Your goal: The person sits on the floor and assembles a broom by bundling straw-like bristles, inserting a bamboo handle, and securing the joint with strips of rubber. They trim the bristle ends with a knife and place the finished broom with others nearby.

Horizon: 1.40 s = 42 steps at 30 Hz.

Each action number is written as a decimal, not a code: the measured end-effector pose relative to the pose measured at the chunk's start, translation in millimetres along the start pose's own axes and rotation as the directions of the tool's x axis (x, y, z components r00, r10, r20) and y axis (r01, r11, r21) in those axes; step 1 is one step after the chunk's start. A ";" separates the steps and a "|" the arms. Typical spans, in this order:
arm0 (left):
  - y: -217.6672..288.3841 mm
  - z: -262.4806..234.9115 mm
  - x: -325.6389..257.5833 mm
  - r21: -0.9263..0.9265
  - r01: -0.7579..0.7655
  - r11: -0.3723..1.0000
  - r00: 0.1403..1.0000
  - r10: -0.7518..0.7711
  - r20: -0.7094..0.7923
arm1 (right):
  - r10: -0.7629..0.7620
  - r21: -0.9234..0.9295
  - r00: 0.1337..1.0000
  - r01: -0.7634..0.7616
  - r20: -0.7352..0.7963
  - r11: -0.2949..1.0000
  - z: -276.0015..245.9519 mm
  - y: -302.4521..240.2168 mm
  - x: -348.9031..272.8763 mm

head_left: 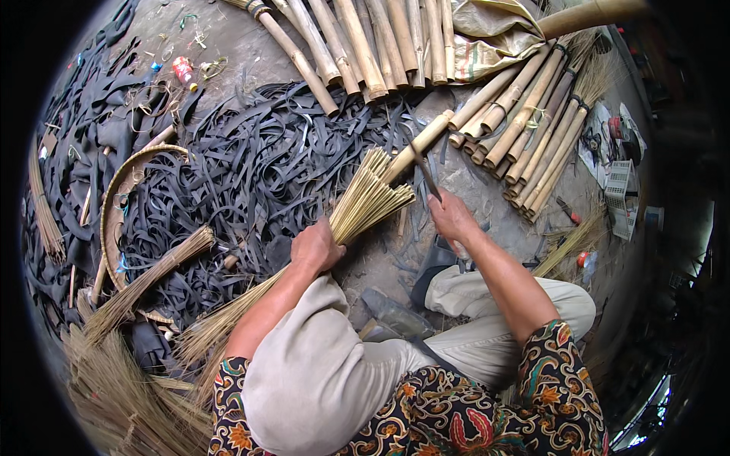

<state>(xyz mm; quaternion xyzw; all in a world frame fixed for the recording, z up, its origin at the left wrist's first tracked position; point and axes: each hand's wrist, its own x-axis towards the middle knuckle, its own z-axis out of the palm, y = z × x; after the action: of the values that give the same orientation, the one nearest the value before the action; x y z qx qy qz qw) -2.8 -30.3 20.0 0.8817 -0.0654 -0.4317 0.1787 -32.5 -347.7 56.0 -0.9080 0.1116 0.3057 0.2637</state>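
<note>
My left hand [315, 245] is wrapped round a bundle of thin straw-coloured sticks [371, 196], whose blunt ends fan out up and to the right. The long thin tails of the bundle run down to the lower left past my forearm. In my right hand [454, 218] is a knife [430, 178], gripped by the handle, with its dark narrow blade pointing up and away. The blade crosses over a pale bamboo pole [418, 146], which lies slantwise beside the sticks' ends. Whether blade and pole touch, I cannot tell.
Tangled black rubber strips [228, 182] cover the floor on the left. Bamboo-handled brooms [532, 121] are stacked at the right, with more bamboo poles [372, 45] at the far side. Another stick bundle [152, 277] and a round woven tray [114, 197] lie left. A plastic basket [620, 197] stands right.
</note>
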 end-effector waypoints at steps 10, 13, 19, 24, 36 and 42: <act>-1.3 5.6 2.5 -0.037 -0.053 0.998 0.996 0.050 -0.071 | -0.113 -0.044 0.990 0.117 0.090 0.992 19.4 -14.7 -17.7; -10.4 9.1 10.0 -0.044 -0.019 0.999 0.999 0.018 -0.032 | -0.135 -0.118 0.948 0.174 0.287 0.978 16.1 -13.9 -19.9; -30.6 12.1 30.6 -0.347 -0.088 0.934 0.948 0.186 0.259 | 0.169 0.161 0.986 -0.168 0.012 0.972 5.6 -0.3 -17.7; -29.2 13.3 30.9 -0.371 -0.190 0.909 0.959 0.253 0.128 | -0.045 0.001 0.998 0.045 0.032 0.999 19.0 3.2 -31.2; -20.2 10.6 30.1 -0.340 -0.205 0.918 0.957 0.261 0.127 | -0.087 -0.036 0.971 0.097 0.223 0.995 31.7 -28.4 -64.6; -9.0 2.1 5.2 -0.057 -0.056 0.997 0.998 0.056 0.004 | 0.124 0.109 0.987 -0.135 0.103 0.985 -8.3 -39.5 -39.9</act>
<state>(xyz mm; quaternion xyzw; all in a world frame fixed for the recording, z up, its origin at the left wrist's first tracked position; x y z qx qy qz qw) -1.6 -24.0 11.6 0.8730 -0.0784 -0.4305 0.2154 -45.5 -317.6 102.3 -0.8664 0.1755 0.3583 0.3005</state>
